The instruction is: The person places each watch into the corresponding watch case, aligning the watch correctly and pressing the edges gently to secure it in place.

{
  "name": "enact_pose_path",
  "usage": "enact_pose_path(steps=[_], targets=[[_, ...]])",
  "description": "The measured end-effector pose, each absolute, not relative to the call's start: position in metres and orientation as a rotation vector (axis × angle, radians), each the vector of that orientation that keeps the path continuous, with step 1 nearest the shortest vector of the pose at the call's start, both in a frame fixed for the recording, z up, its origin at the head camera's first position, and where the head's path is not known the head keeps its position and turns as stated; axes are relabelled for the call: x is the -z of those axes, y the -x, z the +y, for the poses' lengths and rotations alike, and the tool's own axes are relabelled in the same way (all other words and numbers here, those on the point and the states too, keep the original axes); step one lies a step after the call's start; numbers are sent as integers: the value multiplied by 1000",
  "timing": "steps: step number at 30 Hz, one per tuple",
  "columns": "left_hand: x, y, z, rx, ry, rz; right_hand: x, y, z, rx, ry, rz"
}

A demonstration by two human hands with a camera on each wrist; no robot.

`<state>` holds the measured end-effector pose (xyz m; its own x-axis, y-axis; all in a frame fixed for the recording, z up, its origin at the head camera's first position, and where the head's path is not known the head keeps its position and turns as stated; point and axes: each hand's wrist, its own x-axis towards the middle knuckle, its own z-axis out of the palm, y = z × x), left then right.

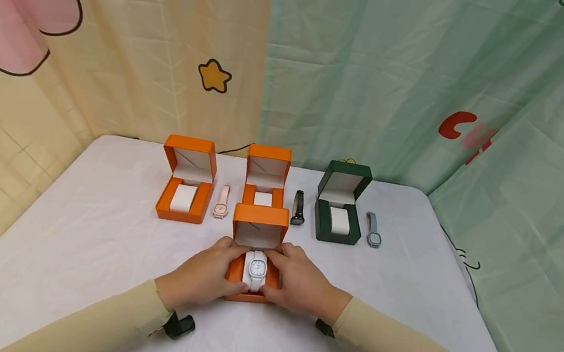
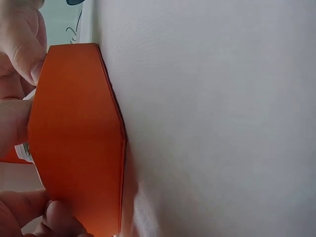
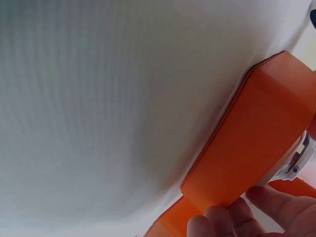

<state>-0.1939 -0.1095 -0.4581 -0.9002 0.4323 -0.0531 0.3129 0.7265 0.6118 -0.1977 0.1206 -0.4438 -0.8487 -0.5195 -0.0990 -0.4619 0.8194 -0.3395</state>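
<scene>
A white watch (image 1: 258, 268), wrapped round a white cushion, sits face up inside the nearest orange box (image 1: 249, 299), whose lid (image 1: 262, 215) stands raised. From the left side my left hand (image 1: 200, 273) holds the watch and cushion, thumb near the lower band. My right hand (image 1: 307, 286) does the same from the right. In the right wrist view, several fingers (image 3: 239, 217) lie against the outer wall of the box (image 3: 256, 133), while the watch's side (image 3: 298, 158) shows above its rim. The left wrist view shows the box wall (image 2: 74, 113) hiding most of the watch.
Behind stand two more open orange boxes (image 1: 164, 207) (image 1: 270, 152) and an open green box (image 1: 338, 236), each with a white cushion. Beside them lie a pink watch (image 1: 221, 209), a black watch (image 1: 298, 208) and a grey-blue watch (image 1: 373, 237) on the white tabletop (image 1: 107, 223).
</scene>
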Motion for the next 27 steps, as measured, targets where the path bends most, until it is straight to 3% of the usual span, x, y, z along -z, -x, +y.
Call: enact_pose_path(steps=[27], targets=[[457, 201, -109, -945, -539, 2742, 444, 201, 118, 418, 724, 2821]])
